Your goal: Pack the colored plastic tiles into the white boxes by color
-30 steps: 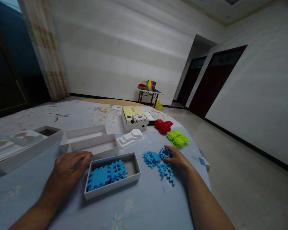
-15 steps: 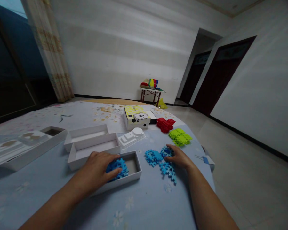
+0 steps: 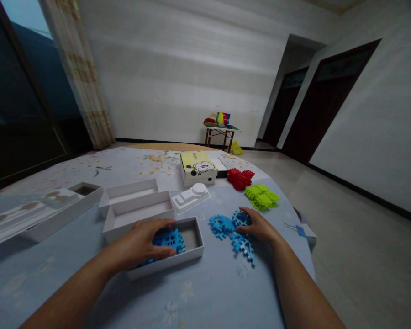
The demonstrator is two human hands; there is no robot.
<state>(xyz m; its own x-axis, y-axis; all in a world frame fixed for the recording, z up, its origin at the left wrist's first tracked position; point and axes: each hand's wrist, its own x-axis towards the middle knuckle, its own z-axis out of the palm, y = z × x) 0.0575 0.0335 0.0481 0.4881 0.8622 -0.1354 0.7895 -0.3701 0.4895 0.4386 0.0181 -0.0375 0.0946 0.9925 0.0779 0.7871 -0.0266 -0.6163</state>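
Blue tiles [image 3: 173, 241] lie under the curled left hand [image 3: 143, 241], earlier outside their box [image 3: 192, 256]; grip unclear.

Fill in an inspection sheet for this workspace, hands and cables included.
Surface: table under a floral cloth.
Work things: loose blue pieces on the cloth; boxed blue pieces in an open white box.
Clutter: yellow box, plastic tray, red pieces, green pieces, other boxes.
Hands: left hand, fingers at the boxed blue pieces; right hand, fingers at the loose ones.
Cables: nothing seen.
Surroundings: curtain, wall, door, side table.
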